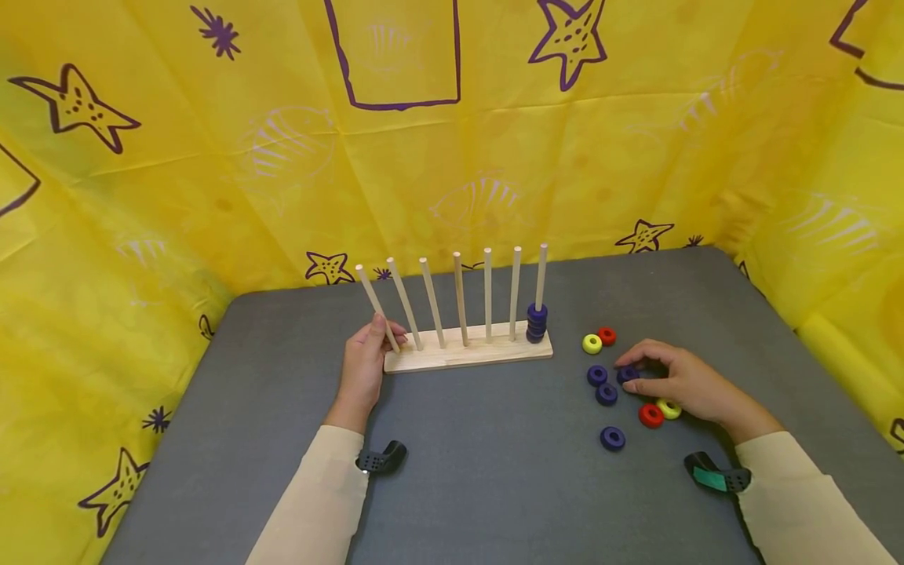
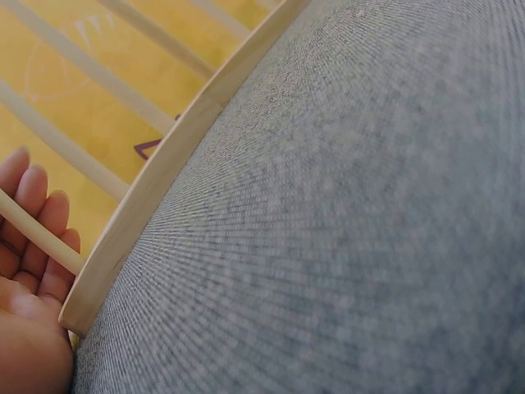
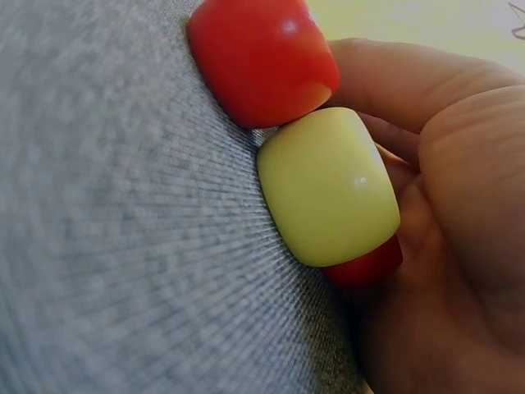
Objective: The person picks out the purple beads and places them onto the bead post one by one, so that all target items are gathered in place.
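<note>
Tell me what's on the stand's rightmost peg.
Blue rings are stacked around the lower part of the rightmost peg. Its upper part is bare. Inside the rings the peg is covered, as is the stand right beneath them.

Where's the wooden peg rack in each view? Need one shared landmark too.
Head: wooden peg rack mid-picture, left hand at its left end.
Left wrist: its base slants from the top edge down to the lower left.
Right wrist: not in it.
Landmark: grey tabletop, in all three views.
</note>
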